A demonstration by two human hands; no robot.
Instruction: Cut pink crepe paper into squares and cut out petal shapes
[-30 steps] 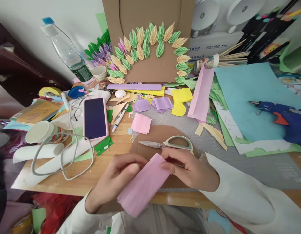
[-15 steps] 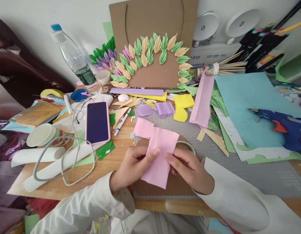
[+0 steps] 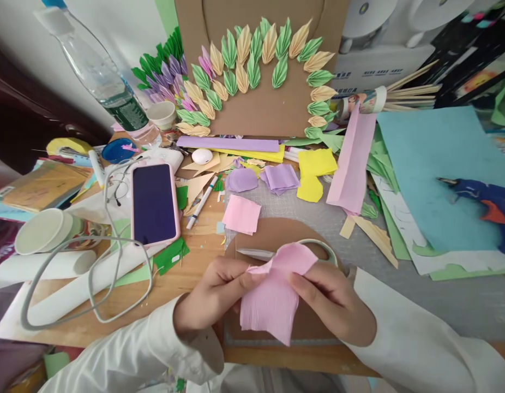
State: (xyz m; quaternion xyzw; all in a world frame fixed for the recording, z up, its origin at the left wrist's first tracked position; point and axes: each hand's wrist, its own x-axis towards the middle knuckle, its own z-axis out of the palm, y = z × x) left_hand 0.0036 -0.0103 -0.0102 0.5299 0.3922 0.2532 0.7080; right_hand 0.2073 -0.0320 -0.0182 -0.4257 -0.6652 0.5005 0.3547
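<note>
Between my two hands is a piece of pink crepe paper, its upper part bent over and its lower part hanging down. My left hand pinches its left side between thumb and fingers. The right edge is pinched the same way by my right hand. Under them lies a brown cardboard piece with a rounded top. Scissors rest on that cardboard, partly hidden by the paper and my right hand. Just beyond, a smaller pink paper square lies flat.
Purple paper pieces and yellow ones lie beyond. A cardboard panel with pleated paper leaves stands at the back. At left are a phone, looped cable and bottle; at right, a glue gun on blue paper.
The pink paper was held nearly flat; now its upper part is bent over between my hands. The small pink square and scissors show more fully. My view has shifted closer.
</note>
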